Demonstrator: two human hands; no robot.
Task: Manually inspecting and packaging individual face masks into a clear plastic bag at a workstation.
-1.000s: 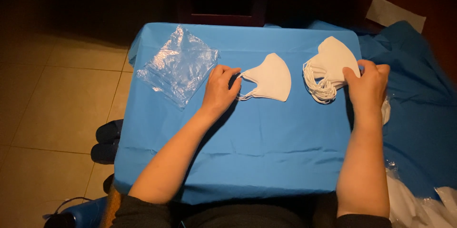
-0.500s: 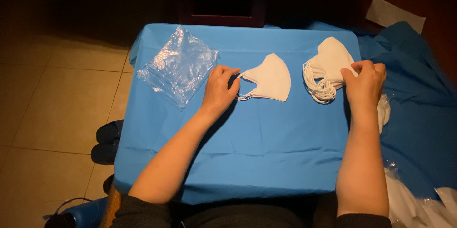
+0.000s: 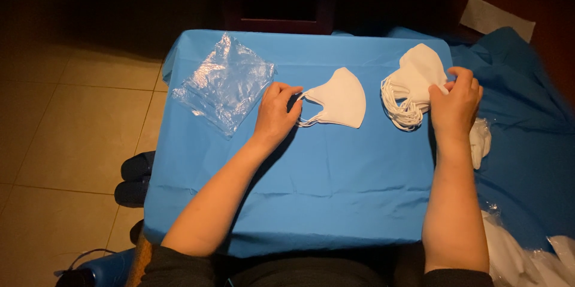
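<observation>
**A:** Right, what have we got on the blue table cover (image 3: 311, 197)?

**B:** One single white mask (image 3: 340, 98) lying flat in the middle, folded, its ear loops pointing left. The left hand (image 3: 274, 114) is on those loops, fingers curled in and pinching them at the mask's left edge.

**A:** And the other side?

**B:** A stack of white masks (image 3: 410, 86) near the right edge of the table, loops bunched at the lower left of the pile. I can't count how many are in it. The right hand (image 3: 455, 102) is closed on the stack's right edge, thumb and fingertips nipping the top mask.

**A:** Any containers?

**B:** One pile of clear plastic bags (image 3: 224, 83), crumpled, at the table's far left, just beside the left hand and not touching it. Nothing white shows inside; they look flat and empty, though the wrinkles make it hard to count them.

**A:** Anything past the table?

**B:** More white material (image 3: 481, 143) just right of the right wrist, over a second blue cloth (image 3: 527, 143). Dark shoes (image 3: 135, 176) on the tiled floor at the left.
</observation>
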